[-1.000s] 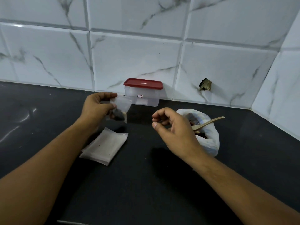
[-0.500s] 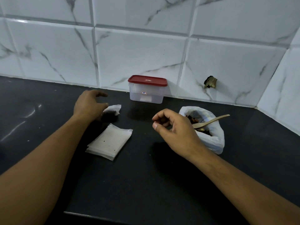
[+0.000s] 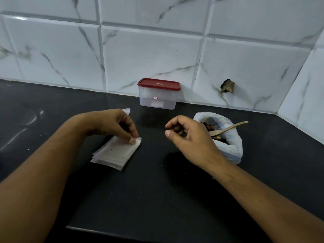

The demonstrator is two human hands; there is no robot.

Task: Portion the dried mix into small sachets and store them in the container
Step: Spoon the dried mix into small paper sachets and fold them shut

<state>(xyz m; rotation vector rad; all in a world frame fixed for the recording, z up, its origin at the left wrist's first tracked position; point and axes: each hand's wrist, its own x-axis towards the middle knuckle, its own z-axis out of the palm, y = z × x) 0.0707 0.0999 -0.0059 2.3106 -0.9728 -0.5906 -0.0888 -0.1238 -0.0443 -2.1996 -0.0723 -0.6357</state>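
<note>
Black stone forms the bench [image 3: 157, 190], backed by a wall of white marble-pattern tiles [image 3: 149, 55]. A clear container [image 3: 157, 100] with a red lid [image 3: 158, 84], lid on, stands against the wall, well apart from both hands. To the right, a white plastic bag [image 3: 229, 149] sits open, with dark dried mix [image 3: 213, 122] inside. A wooden spoon [image 3: 228, 128] rests in the bag, handle pointing right over the rim. A broken hole [image 3: 227, 85] marks one tile.

The right hand [image 3: 189, 135] hovers just beside the bag and partly hides its left rim; its fingers are loosely curled and hold nothing.

The stack of sachets [image 3: 105, 159] lies flat on the bench, left of centre. Its long axis runs from near left to far right. The left hand [image 3: 114, 125] covers the far end and pinches the far right corner of the top sachet [image 3: 121, 149]. The sachets are translucent white, flat and rectangular, with a few dark specks on the top one. A white sachet corner [image 3: 127, 111] shows behind the left hand; the rest is hidden.
</note>
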